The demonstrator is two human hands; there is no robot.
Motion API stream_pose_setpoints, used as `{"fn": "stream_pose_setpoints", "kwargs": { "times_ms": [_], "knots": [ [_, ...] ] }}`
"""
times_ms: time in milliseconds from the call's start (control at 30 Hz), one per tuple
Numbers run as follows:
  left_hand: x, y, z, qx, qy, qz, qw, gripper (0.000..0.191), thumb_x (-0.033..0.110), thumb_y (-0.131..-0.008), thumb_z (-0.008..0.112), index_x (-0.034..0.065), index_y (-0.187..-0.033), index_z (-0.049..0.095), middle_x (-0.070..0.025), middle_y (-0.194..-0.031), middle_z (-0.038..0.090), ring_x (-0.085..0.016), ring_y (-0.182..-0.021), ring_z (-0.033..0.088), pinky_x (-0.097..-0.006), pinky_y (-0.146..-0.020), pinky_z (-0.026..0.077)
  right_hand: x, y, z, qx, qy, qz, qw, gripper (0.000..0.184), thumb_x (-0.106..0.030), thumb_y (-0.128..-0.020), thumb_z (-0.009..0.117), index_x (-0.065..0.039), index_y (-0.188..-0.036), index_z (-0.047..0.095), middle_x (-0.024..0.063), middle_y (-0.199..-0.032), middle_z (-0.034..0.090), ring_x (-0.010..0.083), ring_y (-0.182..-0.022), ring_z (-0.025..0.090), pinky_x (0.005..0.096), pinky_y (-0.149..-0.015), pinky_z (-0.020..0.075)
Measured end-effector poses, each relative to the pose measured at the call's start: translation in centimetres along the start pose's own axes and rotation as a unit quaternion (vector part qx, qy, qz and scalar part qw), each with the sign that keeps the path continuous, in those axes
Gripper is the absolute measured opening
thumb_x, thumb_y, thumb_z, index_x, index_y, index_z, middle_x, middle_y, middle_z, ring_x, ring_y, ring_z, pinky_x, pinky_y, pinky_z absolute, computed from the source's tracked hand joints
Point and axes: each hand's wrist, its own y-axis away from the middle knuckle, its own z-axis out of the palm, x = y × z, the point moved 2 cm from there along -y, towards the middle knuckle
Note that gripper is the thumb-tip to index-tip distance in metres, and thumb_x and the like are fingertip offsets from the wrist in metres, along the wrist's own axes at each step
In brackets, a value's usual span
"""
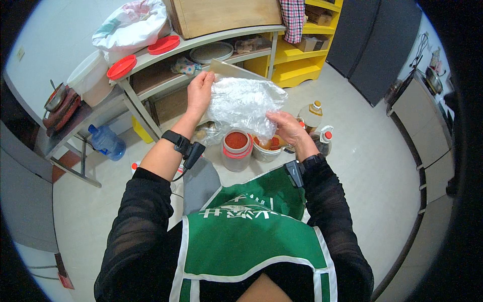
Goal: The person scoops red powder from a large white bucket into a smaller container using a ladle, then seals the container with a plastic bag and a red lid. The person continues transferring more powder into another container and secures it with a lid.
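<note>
My left hand pinches the upper left edge of a crinkled clear plastic sheet or bag. My right hand grips the same plastic at its lower right, so it hangs stretched between both hands. Just below it, a jar with a red band around its neck stands upright, filled near the top with red powder. Beside the jar is a white tub with red and orange contents, partly hidden by the plastic and my right hand. Another clear plastic bag lies left of the jar, its contents unclear.
An oil bottle and a dark-liquid bottle with a red cap stand right of the tub. Two red lids lie on the shelf top ahead. A blue water jug stands on the floor at left. Yellow shelves stand beyond.
</note>
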Motion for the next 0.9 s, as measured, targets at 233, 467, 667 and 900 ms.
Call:
{"fn": "stream_pose_setpoints", "kwargs": {
  "times_ms": [233,467,667,900],
  "knots": [
    [0.2,1.8,-1.5,0.069,-0.081,-0.005,0.994,0.028,0.025,-0.095,0.050,0.0024,-0.081,0.058,0.0030,-0.073,0.054,-0.007,-0.068,0.045,-0.0239,-0.063,0.039,0.9,-0.7,-1.2,0.109,0.058,-0.025,0.992,0.029,-0.019,-0.085,0.067,-0.003,-0.106,0.056,0.0057,-0.098,0.062,0.0147,-0.090,0.058,0.0301,-0.085,0.0453],
    [1.3,2.1,-2.0,-0.048,-0.015,0.083,0.995,0.025,0.023,-0.095,0.051,0.0009,-0.086,0.057,0.0025,-0.075,0.054,-0.007,-0.072,0.047,-0.0225,-0.066,0.040,-3.4,2.0,-0.8,0.058,0.227,-0.116,0.965,0.063,-0.025,-0.079,0.073,-0.004,-0.130,0.043,0.0129,-0.114,0.058,0.0192,-0.110,0.053,0.0333,-0.094,0.0424],
    [3.6,2.6,-0.6,-0.133,-0.031,0.086,0.987,0.023,0.022,-0.095,0.051,0.0014,-0.087,0.057,0.0023,-0.076,0.055,-0.006,-0.074,0.047,-0.0226,-0.068,0.040,-5.4,0.3,1.5,-0.061,0.321,-0.092,0.941,0.034,-0.031,-0.086,0.065,-0.003,-0.105,0.064,0.0009,-0.092,0.063,0.0094,-0.086,0.054,0.0245,-0.079,0.0427],
    [2.0,2.3,-2.0,-0.050,-0.057,0.066,0.995,0.025,0.024,-0.093,0.053,0.0012,-0.086,0.057,-0.0017,-0.069,0.054,-0.006,-0.068,0.045,-0.0246,-0.063,0.041,-4.5,-0.3,-1.8,0.032,0.270,-0.030,0.962,0.025,-0.029,-0.088,0.063,-0.005,-0.092,0.067,-0.0022,-0.085,0.062,0.0077,-0.081,0.053,0.0243,-0.076,0.0423]
  ]
}}
